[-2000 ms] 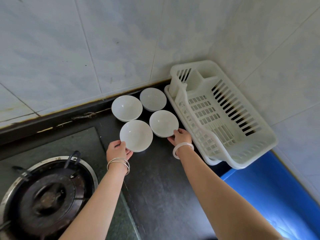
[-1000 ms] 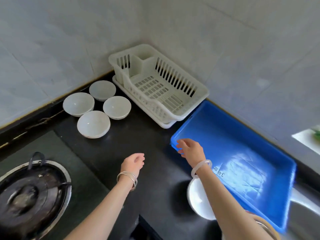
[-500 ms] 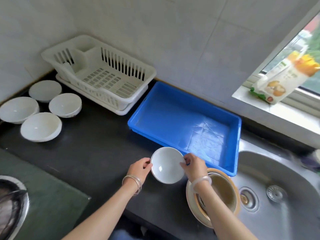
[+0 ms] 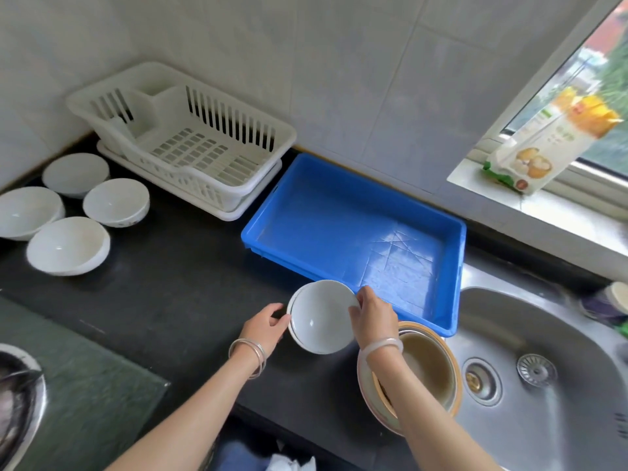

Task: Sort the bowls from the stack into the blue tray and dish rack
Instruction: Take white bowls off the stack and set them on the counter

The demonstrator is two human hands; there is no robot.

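A small stack of white bowls (image 4: 321, 317) sits on the black counter just in front of the blue tray (image 4: 343, 212). My left hand (image 4: 266, 326) grips the stack's left rim and my right hand (image 4: 373, 314) pinches its right rim. The blue tray holds nothing. The white dish rack (image 4: 190, 141) stands behind and left of it, also with nothing inside. Several white bowls (image 4: 68, 244) lie spread on the counter at far left.
A tan pot (image 4: 424, 368) stands at the counter edge under my right forearm, beside the steel sink (image 4: 543, 351). A gas burner (image 4: 17, 402) sits at lower left on a dark glass hob. A food packet (image 4: 550, 144) leans on the window sill.
My view swung right from the spread bowls to the tray and sink. Both hands left those bowls and took hold of the stack by the tray; it now sits slightly lifted or tilted.
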